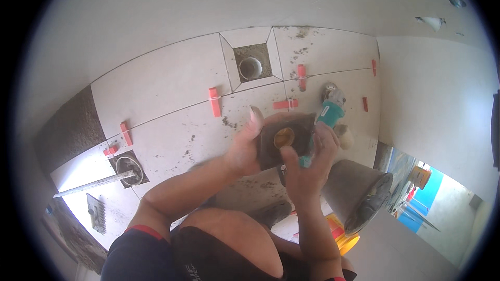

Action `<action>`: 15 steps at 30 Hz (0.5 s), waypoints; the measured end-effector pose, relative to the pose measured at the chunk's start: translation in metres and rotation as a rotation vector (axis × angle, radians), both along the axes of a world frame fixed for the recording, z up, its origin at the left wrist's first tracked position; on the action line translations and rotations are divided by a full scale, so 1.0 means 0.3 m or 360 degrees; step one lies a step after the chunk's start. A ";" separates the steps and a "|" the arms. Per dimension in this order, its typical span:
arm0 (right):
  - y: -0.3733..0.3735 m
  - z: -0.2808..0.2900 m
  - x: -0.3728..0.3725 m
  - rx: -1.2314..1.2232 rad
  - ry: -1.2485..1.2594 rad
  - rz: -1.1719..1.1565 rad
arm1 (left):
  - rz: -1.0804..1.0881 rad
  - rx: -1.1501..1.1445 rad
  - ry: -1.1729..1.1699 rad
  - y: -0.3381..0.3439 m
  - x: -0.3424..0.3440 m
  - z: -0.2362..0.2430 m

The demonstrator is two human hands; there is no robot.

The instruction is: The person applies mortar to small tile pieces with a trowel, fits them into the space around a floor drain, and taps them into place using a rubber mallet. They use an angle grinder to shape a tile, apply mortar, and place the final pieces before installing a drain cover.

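A dark square floor drain [267,148] with a round brass-coloured centre is held up in front of me, above the tiles. My left hand [246,145] grips its left side, thumb raised along the edge and the other fingers behind it. On the opposite side, my right hand [307,174] has its fingers at the right edge and its thumb close to the brass ring. Beyond them, a square recess in the floor holds an open pale pipe [251,67], framed by mitred tile strips. Just past my right hand lies a green angle grinder [331,112] on the tiles.
Several red levelling wedges [214,102] stand along the tile joints. A grey bucket [349,190] lies tipped at right, beside a yellow container [346,237]. At left, a long strip [96,183] crosses another pipe opening [136,169], near a notched trowel [96,213].
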State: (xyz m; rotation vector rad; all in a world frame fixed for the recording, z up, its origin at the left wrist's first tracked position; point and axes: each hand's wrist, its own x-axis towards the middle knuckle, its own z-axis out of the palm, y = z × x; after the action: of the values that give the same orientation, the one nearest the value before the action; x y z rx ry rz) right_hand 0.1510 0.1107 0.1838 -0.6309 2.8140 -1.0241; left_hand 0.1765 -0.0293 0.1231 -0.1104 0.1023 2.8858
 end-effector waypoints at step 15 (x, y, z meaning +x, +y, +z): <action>0.078 0.066 -0.074 -0.1059 -0.1144 -0.0154 | 0.0021 -0.0737 -0.0155 0.023 -0.013 0.027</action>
State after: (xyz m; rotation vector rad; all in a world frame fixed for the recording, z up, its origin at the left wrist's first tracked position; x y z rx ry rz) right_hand 0.1287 0.1341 0.2035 -0.0981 1.8808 -1.7804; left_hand 0.1726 -0.0224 0.1313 -0.3341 0.7501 2.8059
